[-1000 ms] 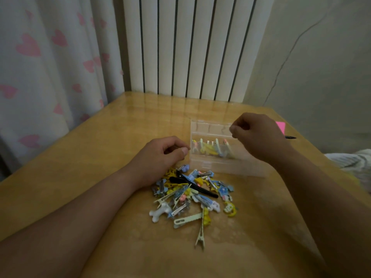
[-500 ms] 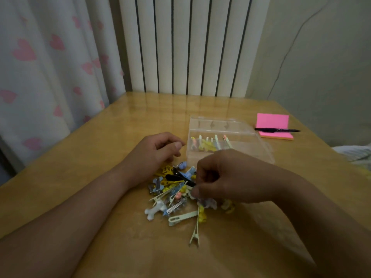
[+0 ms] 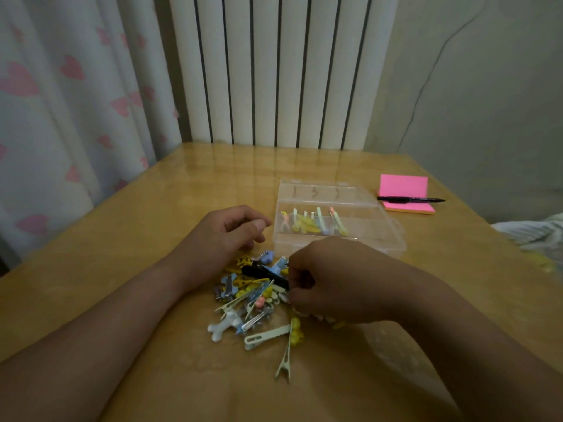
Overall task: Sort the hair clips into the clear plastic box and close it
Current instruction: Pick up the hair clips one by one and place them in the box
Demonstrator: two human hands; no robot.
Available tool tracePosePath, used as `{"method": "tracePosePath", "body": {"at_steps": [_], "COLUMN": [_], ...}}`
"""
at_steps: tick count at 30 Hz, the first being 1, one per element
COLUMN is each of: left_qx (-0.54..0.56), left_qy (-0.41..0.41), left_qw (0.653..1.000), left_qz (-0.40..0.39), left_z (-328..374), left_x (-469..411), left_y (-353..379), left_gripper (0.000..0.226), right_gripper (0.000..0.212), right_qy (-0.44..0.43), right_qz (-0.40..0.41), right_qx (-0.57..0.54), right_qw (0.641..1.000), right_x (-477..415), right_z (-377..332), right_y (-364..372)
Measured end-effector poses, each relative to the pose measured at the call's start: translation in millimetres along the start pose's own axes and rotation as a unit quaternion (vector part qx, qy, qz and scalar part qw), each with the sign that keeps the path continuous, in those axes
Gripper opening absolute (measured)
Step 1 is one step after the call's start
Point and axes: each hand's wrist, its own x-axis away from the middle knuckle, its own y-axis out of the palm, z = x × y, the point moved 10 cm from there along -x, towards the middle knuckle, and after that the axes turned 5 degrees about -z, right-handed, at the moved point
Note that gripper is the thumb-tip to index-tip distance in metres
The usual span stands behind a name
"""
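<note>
Many more to go, judging by the heap: working through the picking-up step, nowhere near closing. Resting the left hand (image 3: pixel 231 236) on the tabletop (image 3: pixel 106 233) at the far left edge of the pile, fingers loosely curled, holding nothing. Leaving the loose hair clips (image 3: pixel 253 303) heaped just right of it, with a long black clip (image 3: pixel 262 273) lying across the top and a white bone-shaped clip (image 3: pixel 224 325) and a pale green clip (image 3: pixel 266 336) straying to the near side. Holding the right hand (image 3: pixel 329 284) over the pile's right side, fingers curled down at the black clip's end. Hiding the fingertips there, so not telling whether pinching a clip or merely touching one. Standing the clear plastic box (image 3: pixel 371 226) just beyond that hand, lid (image 3: pixel 316 191) tipped open behind, a short row of sorted clips (image 3: pixel 310 223) inside. Ignoring the pink sticky notes (image 3: pixel 402 185) and black pen (image 3: pixel 409 199) farther right, well apart from the pile. Probably needing next a firm pinch on one clip, lifting it free of its tangled neighbours, carrying it over the box's near wall, and setting it beside the row without dragging a second clip along.
</note>
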Motion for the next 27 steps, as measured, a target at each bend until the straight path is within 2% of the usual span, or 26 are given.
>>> {"method": "tracePosePath", "body": {"at_steps": [4, 8, 13, 19, 23, 27], "left_qx": [0.007, 0.012, 0.013, 0.004, 0.006, 0.005], "left_qy": [-0.004, -0.003, -0.003, -0.005, -0.006, -0.005], "left_qw": [1.000, 1.000, 1.000, 1.000, 1.000, 1.000], "left_qz": [0.000, 0.000, 0.003, 0.003, 0.001, 0.000], "left_z": [-1.1, -0.5, 0.7, 0.9, 1.2, 1.0], "left_x": [0.1, 0.8, 1.5, 2.4, 2.3, 2.4], "left_y": [0.1, 0.7, 1.0, 0.9, 1.3, 1.7], "left_gripper": [0.023, 0.018, 0.027, 0.016, 0.016, 0.016], "right_gripper": [0.024, 0.021, 0.020, 0.018, 0.010, 0.023], "right_qy": [0.008, 0.014, 0.010, 0.002, -0.024, -0.046], "right_qz": [-0.015, -0.009, 0.000, -0.008, -0.021, -0.039], "right_qx": [0.006, 0.013, -0.007, -0.125, -0.252, -0.332], "right_qw": [1.000, 1.000, 1.000, 0.992, 0.967, 0.941], "right_x": [0.5, -2.7, -1.7, 0.0, 3.3, 7.6], "right_z": [-1.3, -1.3, 4.2, 21.9, 27.3, 31.5], "right_y": [2.9, 3.0, 1.2, -5.7, -8.6, -12.6]}}
